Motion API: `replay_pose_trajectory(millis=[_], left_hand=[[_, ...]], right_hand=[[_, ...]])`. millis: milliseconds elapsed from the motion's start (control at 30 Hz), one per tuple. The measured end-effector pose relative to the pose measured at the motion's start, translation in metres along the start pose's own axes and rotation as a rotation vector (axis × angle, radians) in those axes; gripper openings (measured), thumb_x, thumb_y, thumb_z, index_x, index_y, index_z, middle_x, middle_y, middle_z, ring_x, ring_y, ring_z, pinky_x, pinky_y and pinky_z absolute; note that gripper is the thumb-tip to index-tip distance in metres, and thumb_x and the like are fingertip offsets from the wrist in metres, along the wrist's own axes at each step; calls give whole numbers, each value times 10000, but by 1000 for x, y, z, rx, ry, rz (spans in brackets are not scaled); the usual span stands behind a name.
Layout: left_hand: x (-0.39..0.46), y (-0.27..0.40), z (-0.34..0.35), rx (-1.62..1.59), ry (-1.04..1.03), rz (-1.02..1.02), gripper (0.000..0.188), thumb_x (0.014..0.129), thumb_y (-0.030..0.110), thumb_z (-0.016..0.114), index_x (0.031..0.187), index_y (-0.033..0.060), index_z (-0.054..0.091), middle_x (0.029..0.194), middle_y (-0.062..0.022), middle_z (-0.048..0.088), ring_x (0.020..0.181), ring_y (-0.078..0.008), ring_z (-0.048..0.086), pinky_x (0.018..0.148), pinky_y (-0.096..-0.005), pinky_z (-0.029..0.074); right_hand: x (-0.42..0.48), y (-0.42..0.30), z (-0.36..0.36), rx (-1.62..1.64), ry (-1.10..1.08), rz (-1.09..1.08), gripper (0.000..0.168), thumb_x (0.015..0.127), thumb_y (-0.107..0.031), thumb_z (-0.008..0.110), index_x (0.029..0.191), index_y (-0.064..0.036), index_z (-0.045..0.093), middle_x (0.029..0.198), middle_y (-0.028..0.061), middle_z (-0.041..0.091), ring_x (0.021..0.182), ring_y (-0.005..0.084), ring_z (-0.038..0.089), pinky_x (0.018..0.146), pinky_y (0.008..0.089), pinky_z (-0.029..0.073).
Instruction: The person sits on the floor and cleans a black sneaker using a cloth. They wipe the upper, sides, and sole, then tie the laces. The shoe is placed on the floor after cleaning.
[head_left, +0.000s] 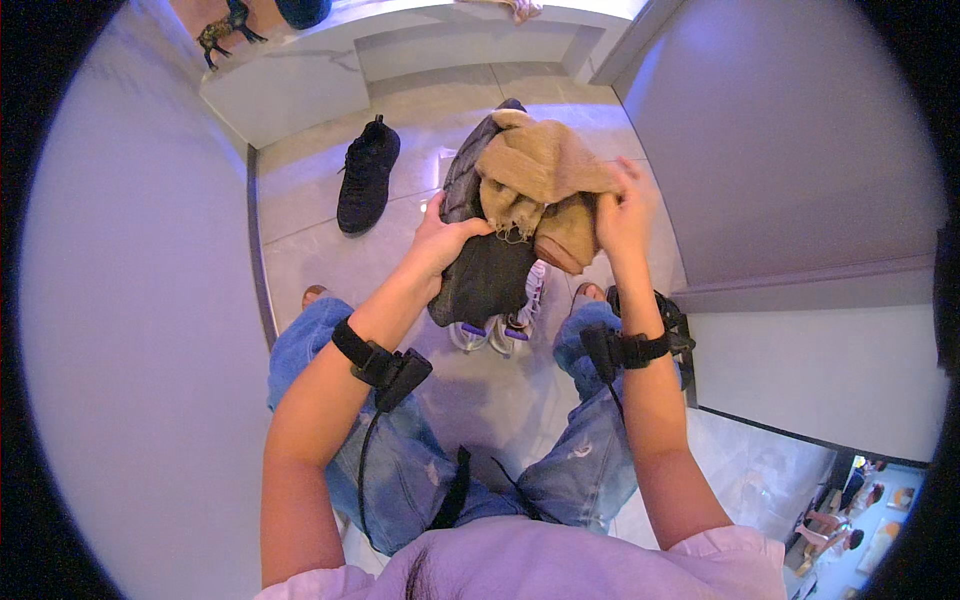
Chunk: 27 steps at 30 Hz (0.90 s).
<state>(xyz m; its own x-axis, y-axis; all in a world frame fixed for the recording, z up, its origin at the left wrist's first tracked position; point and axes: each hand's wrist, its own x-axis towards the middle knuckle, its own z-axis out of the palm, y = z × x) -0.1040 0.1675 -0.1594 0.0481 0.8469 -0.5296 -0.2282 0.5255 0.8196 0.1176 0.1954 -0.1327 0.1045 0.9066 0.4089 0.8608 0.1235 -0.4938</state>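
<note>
My left hand (448, 244) grips a dark shoe (491, 281), its thumb on the upper and its fingers wrapped around the far side. A tan cloth (544, 157) with a frayed edge lies bunched against the shoe's upper part. My right hand (628, 214) pinches that cloth at its right side, and its fingertips are slightly blurred. Below the cloth hangs a tan fold with a pinkish-brown end, its nature unclear. White footwear (534, 296) with purple parts stands on the floor beneath, mostly hidden by the held shoe.
A black lace-up shoe (369, 176) rests on the tiled floor (300, 206) at left. Pale panels (142, 300) flank both sides. An animal figurine (225, 31) stands on the marble-look ledge (292, 90). Black items (675, 322) lie beside my right leg. People appear far off at lower right.
</note>
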Motion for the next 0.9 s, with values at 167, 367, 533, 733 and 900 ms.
replay_pose_trajectory(millis=[167,367,533,733,900], left_hand=[[8,-9,-7,25,74,67,904,643,99,704,1343,44,134,1112,-196,481,918,-275,566,760,-381,485],[-2,7,-13,-225,31,-26,909,641,79,695,1334,39,108,1134,-210,447,952,-299,547,774,-405,489],[-1,9,-13,-251,12,-50,903,641,79,692,1326,28,105,1147,-214,431,969,-301,533,781,-410,484],[1,5,-14,-242,10,-49,903,641,77,693,1325,38,104,1147,-219,433,971,-304,531,783,-422,481],[4,4,-15,-251,-2,-60,904,639,75,693,1325,36,106,1138,-218,440,960,-306,538,768,-422,487]], right_hand=[[17,9,-21,375,396,83,346,789,-95,455,1119,-57,550,1077,186,553,981,315,534,867,339,394],[21,22,-22,347,234,358,332,843,-157,404,1092,19,535,1045,168,578,940,270,563,815,336,423],[31,64,-17,553,343,426,331,831,-143,407,1087,28,529,1066,188,568,960,290,555,825,336,419],[31,52,-17,412,426,194,328,815,-121,430,1100,5,530,1084,208,559,976,302,557,818,347,425],[29,32,-21,102,204,270,290,789,-154,479,1021,-18,588,922,211,612,866,334,597,755,372,451]])
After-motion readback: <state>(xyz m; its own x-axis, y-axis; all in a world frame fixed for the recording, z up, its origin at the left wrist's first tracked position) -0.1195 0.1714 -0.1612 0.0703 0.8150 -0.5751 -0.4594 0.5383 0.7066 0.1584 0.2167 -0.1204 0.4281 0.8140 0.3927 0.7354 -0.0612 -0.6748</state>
